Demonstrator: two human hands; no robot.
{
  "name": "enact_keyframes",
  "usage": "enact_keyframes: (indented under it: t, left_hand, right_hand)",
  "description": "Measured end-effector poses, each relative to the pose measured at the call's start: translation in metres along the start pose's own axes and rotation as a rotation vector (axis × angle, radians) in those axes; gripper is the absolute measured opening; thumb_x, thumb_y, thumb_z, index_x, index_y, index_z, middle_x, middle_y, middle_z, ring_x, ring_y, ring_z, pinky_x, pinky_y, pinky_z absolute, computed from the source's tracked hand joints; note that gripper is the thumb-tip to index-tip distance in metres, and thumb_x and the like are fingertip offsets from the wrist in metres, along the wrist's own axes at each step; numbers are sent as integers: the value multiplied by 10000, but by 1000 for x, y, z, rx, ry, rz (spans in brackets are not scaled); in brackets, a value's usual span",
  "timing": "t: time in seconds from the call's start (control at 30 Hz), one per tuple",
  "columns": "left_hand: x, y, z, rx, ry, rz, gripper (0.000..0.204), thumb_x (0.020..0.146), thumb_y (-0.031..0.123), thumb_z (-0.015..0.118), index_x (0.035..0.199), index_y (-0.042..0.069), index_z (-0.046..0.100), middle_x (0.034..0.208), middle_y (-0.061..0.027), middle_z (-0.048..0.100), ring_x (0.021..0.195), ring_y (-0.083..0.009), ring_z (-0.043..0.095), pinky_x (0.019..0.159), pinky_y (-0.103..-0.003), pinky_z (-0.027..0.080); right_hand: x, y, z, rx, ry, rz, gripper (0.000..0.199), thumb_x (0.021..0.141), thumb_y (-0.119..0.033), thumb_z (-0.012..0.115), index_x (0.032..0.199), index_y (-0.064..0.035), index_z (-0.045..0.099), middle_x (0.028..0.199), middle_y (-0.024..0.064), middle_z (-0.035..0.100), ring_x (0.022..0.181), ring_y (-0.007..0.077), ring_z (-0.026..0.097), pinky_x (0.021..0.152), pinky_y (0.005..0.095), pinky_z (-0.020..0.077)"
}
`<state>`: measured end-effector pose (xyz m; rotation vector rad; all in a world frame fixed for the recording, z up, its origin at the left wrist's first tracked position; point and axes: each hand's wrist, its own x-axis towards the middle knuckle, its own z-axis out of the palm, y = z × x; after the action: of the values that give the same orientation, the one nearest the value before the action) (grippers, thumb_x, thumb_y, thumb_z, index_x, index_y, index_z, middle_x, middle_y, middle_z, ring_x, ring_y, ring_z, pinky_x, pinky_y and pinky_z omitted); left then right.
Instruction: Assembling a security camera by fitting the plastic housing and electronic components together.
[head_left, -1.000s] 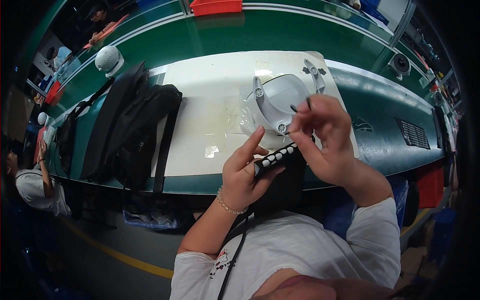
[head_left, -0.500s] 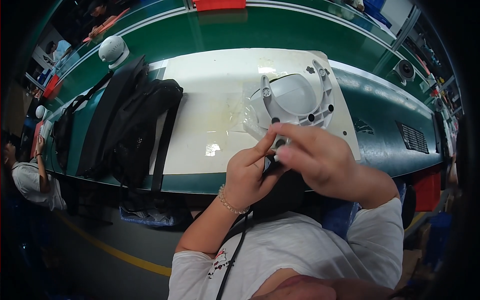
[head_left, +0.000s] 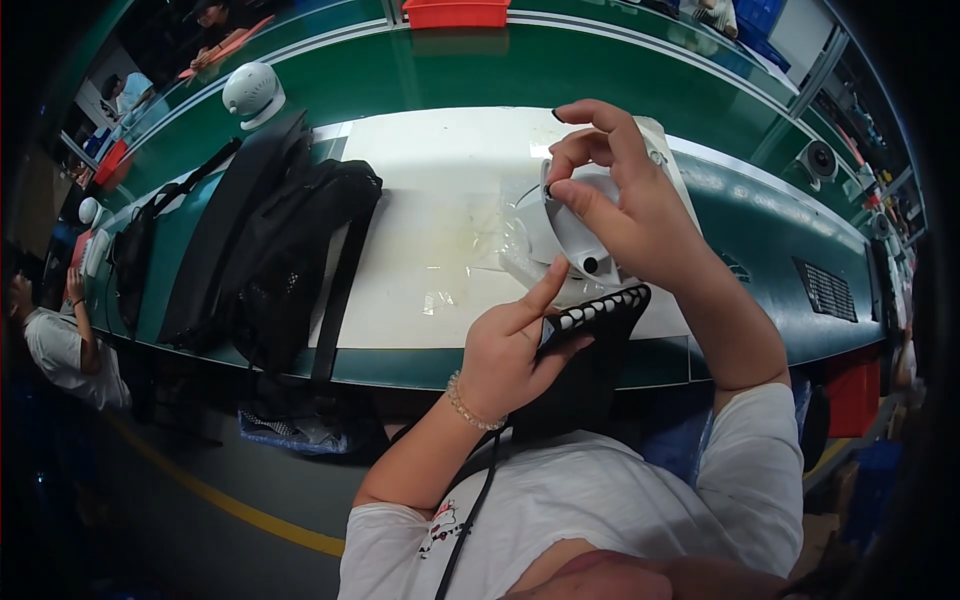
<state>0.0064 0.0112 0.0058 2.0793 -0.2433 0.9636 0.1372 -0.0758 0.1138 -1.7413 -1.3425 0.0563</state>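
My left hand (head_left: 512,345) grips a black flat part with a row of white dots (head_left: 596,312) at the near edge of the table. My right hand (head_left: 620,195) is raised over a white rounded plastic housing (head_left: 552,232) that lies on the white mat (head_left: 430,200). Its thumb and forefinger are pinched together at the housing's top rim; whatever is between them is too small to make out. Clear plastic wrapping (head_left: 520,262) lies under the housing.
A black backpack (head_left: 285,255) with straps lies on the left of the mat, hanging over the green table (head_left: 760,230). A white dome-shaped device (head_left: 252,93) stands far left, a red bin (head_left: 455,12) at the back. Another person (head_left: 60,340) sits at far left.
My right hand has lifted away from the black part and moved up to the white housing's rim. My left hand keeps holding the black part near the table edge.
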Motion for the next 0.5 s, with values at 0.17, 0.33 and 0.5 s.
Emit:
enact_keyframes:
  t: [0.17,0.33,0.5]
  left_hand:
    - [1,1,-1,20,11,6,260,606,104,718,628,-50,510,1210,-139,484,567,-234,560,542,-282,461]
    - [1,-1,0,9,10,13,257,607,106,718,625,-44,510,1213,-139,481,555,-235,551,534,-284,457]
    - [0,-1,0,11,6,1,273,608,114,720,608,-42,497,1207,-141,486,548,-236,544,523,-278,450]
  right_hand:
    - [-4,-4,3,-93,33,-29,484,756,16,549,1190,-66,351,893,77,563,972,170,520,890,325,337]
    - [-17,-10,-3,-636,-28,-340,431,741,-29,600,1136,-98,444,1078,73,576,1080,160,497,949,423,247]
    - [-18,-3,-21,-454,170,-182,296,745,-107,612,1026,-84,522,1118,97,527,1130,246,447,962,398,259]
